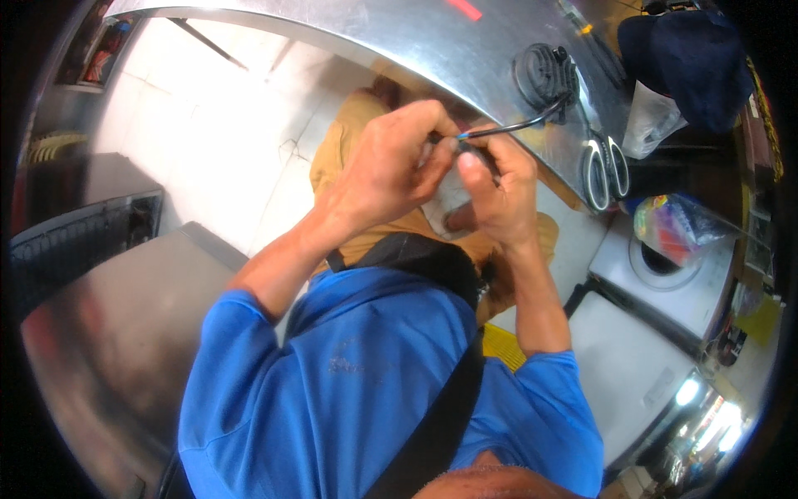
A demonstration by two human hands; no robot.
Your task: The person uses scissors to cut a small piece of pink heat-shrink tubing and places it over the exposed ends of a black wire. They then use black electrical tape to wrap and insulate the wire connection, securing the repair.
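My two hands meet just off the edge of the metal table, above my lap. Between them runs a black cable (524, 125), with a short blue part (463, 135) showing near its end. My left hand (395, 158) pinches the end of the cable between thumb and fingers. The fingers of my right hand (507, 187) are curled round the cable close beside it, thumb raised along it. Something small and dark sits between the hands; what it is I cannot make out. The cable leads to a black coil (539, 73) lying on the table (391, 37).
Scissors with white-and-black handles (597, 170) lie at the table edge, right of the coil. Beyond are a dark cap (686, 62), a clear plastic bag (652, 121) and a red strip (465, 8). White front-loading machine (657, 258) at right; a grey metal box (137, 333) at left.
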